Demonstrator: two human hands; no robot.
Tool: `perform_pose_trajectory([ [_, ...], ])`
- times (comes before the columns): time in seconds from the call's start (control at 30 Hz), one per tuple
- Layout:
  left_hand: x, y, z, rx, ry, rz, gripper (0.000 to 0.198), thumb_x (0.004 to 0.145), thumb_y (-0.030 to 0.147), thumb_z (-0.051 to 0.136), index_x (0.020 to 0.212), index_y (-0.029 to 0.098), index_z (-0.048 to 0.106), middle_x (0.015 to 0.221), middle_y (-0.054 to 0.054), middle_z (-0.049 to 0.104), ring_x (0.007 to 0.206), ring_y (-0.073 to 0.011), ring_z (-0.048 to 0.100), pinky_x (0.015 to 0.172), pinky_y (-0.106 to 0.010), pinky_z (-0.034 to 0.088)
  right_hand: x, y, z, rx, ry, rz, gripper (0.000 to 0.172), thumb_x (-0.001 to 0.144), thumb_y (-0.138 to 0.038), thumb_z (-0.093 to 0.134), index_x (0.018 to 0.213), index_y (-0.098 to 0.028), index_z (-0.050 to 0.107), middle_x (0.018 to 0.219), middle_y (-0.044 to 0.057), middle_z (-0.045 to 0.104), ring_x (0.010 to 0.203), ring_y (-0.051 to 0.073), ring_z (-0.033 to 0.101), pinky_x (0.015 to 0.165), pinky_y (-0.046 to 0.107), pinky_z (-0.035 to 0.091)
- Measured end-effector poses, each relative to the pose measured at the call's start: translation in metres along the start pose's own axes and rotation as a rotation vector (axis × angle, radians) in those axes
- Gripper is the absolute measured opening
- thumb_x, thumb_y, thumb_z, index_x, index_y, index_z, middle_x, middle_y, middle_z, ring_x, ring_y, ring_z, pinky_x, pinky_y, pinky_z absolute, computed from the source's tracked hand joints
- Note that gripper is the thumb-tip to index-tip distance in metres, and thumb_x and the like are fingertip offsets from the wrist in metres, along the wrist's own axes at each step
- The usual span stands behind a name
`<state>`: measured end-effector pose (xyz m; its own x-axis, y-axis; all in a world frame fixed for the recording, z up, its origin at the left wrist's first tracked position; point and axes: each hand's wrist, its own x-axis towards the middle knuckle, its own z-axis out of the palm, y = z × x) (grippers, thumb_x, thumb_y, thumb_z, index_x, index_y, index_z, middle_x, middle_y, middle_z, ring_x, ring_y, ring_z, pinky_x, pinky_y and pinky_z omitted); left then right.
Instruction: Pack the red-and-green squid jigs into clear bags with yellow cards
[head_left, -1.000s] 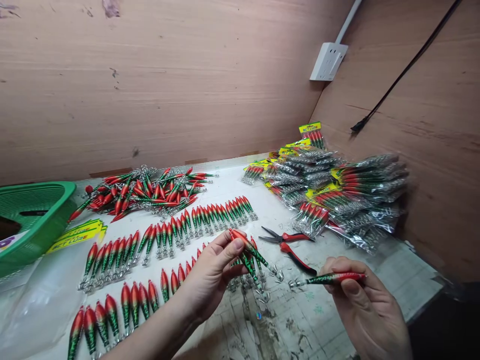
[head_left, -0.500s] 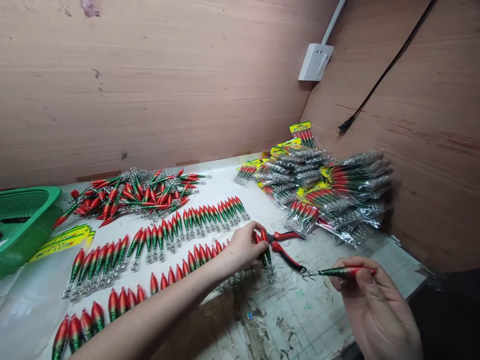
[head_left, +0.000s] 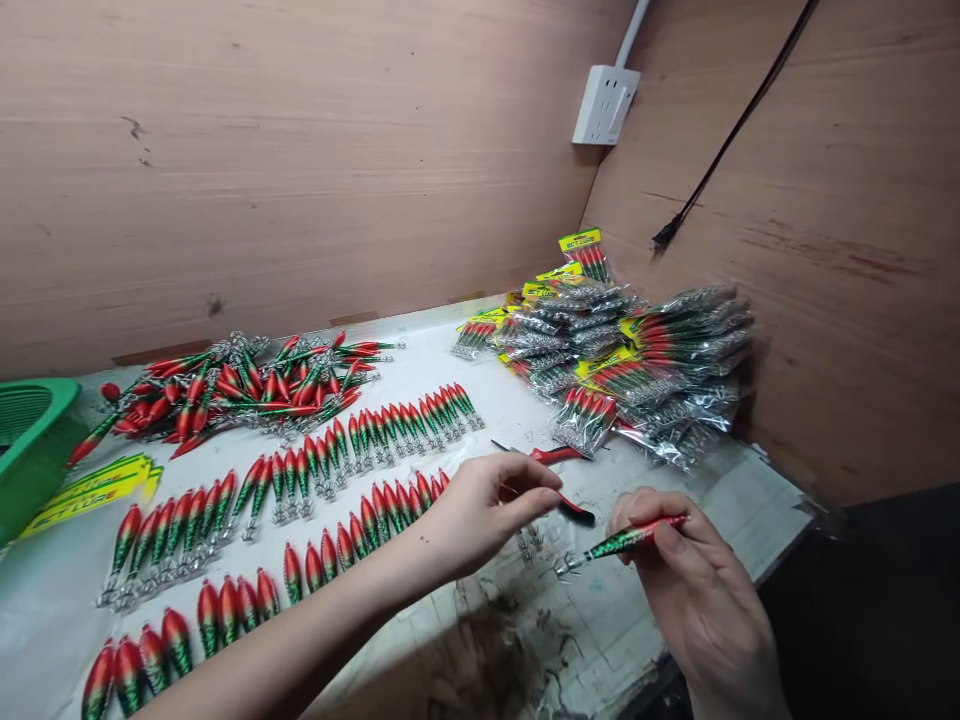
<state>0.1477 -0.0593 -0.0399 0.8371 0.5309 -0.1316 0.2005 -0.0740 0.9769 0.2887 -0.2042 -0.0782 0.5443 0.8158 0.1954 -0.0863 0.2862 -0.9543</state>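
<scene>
My right hand [head_left: 686, 580] pinches a red and green squid lure [head_left: 622, 541] by its red end, hooks pointing left. My left hand [head_left: 487, 505] hovers palm down over the right end of the lower row of lures [head_left: 352, 530], fingers loosely curled with nothing visible in them. Several lures lie under it, their hooks [head_left: 531, 541] showing below the fingers. Red-handled pliers [head_left: 551, 470] lie just beyond the left fingertips.
Another laid-out row [head_left: 300, 465] and a loose heap of lures [head_left: 240, 385] lie farther back. Bagged lures [head_left: 637, 370] are stacked at the right against the wooden wall. A green basket [head_left: 30, 440] and yellow header cards [head_left: 90, 485] sit at the left. A wall socket [head_left: 604, 103] is above.
My left hand set down the bundle of lures it held at the row's right end and now hovers over them. My right hand brought its lure closer to the left.
</scene>
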Motion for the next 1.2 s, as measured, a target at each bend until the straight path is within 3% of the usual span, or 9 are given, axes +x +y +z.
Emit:
perform_pose_trajectory([
  [0.1,-0.007,0.011,0.007,-0.254,-0.171,-0.03,0.019,0.079,0.031,0.065,0.086,0.014,0.067,0.083,-0.004,0.067,0.075,-0.0142,0.058,0.073,-0.027,0.044,-0.001,-0.002,0.006,0.01,-0.05,-0.001,0.018,0.09,-0.034,0.049,0.087,-0.023,0.062,0.077,0.002,0.052,0.074,0.015,0.047,0.067,0.026,0.041],
  [0.27,-0.013,0.017,0.012,-0.373,-0.262,-0.091,0.027,0.069,0.037,0.076,0.079,0.015,0.064,0.073,-0.001,0.062,0.066,-0.011,0.052,0.063,-0.025,0.038,-0.002,-0.006,0.014,0.008,-0.101,0.021,0.019,0.09,-0.037,0.05,0.086,-0.023,0.062,0.076,0.001,0.051,0.074,0.015,0.048,0.065,0.027,0.042],
  [0.4,-0.016,0.014,0.011,-0.507,-0.292,-0.205,0.039,0.058,0.041,0.083,0.078,0.015,0.062,0.067,0.0,0.062,0.063,-0.0105,0.054,0.064,-0.025,0.038,-0.003,-0.006,0.017,-0.012,-0.132,0.052,0.021,0.089,-0.04,0.054,0.081,-0.021,0.061,0.069,-0.001,0.049,0.063,0.013,0.045,0.056,0.025,0.039],
  [0.63,-0.023,0.014,0.012,-0.609,-0.279,-0.298,0.039,0.056,0.035,0.085,0.078,0.014,0.06,0.063,0.001,0.063,0.057,-0.008,0.055,0.064,-0.024,0.041,-0.005,-0.012,0.029,0.079,-0.223,0.175,0.027,0.086,-0.043,0.06,0.074,-0.019,0.056,0.062,-0.003,0.048,0.052,0.009,0.047,0.047,0.022,0.039],
  [0.77,-0.025,0.008,0.01,-0.678,-0.253,-0.291,0.038,0.058,0.029,0.085,0.084,0.015,0.06,0.065,0.0,0.066,0.064,-0.0109,0.06,0.065,-0.024,0.04,0.0,-0.009,0.032,-0.118,-0.205,0.076,0.036,0.092,-0.048,0.046,0.073,-0.019,0.053,0.061,-0.003,0.048,0.05,0.009,0.046,0.046,0.021,0.039],
  [0.83,-0.027,0.003,0.007,-0.713,-0.225,-0.279,0.039,0.063,0.028,0.083,0.094,0.016,0.063,0.071,-0.002,0.069,0.071,-0.0124,0.063,0.067,-0.023,0.04,0.009,-0.001,0.026,-0.433,-0.163,-0.087,0.037,0.098,-0.044,0.03,0.082,-0.02,0.052,0.069,0.0,0.052,0.058,0.012,0.052,0.054,0.025,0.045],
  [0.93,-0.033,-0.004,0.003,-0.777,-0.125,-0.279,0.033,0.069,0.026,0.078,0.098,0.015,0.068,0.077,-0.003,0.07,0.074,-0.0082,0.061,0.064,-0.016,0.037,0.03,0.022,0.011,-0.853,-0.195,-0.247,0.022,0.094,-0.039,0.041,0.093,-0.021,0.053,0.089,0.006,0.061,0.086,0.021,0.06,0.076,0.035,0.049],
  [1.07,-0.047,-0.009,-0.001,-0.875,0.082,-0.333,0.019,0.068,0.023,0.079,0.078,0.012,0.067,0.073,-0.004,0.069,0.059,-0.0034,0.054,0.057,-0.013,0.037,0.05,0.055,-0.008,-1.035,-0.343,-0.32,0.015,0.084,-0.036,0.055,0.088,-0.022,0.057,0.115,0.012,0.059,0.114,0.031,0.051,0.096,0.05,0.041],
  [1.2,-0.069,-0.009,-0.006,-0.947,0.29,-0.373,0.025,0.061,0.018,0.081,0.072,0.014,0.059,0.072,-0.004,0.07,0.054,-0.0051,0.056,0.057,-0.016,0.044,0.052,0.075,-0.015,-1.19,-0.36,-0.372,0.015,0.086,-0.034,0.05,0.087,-0.02,0.056,0.13,0.017,0.051,0.12,0.035,0.044,0.096,0.056,0.037],
])
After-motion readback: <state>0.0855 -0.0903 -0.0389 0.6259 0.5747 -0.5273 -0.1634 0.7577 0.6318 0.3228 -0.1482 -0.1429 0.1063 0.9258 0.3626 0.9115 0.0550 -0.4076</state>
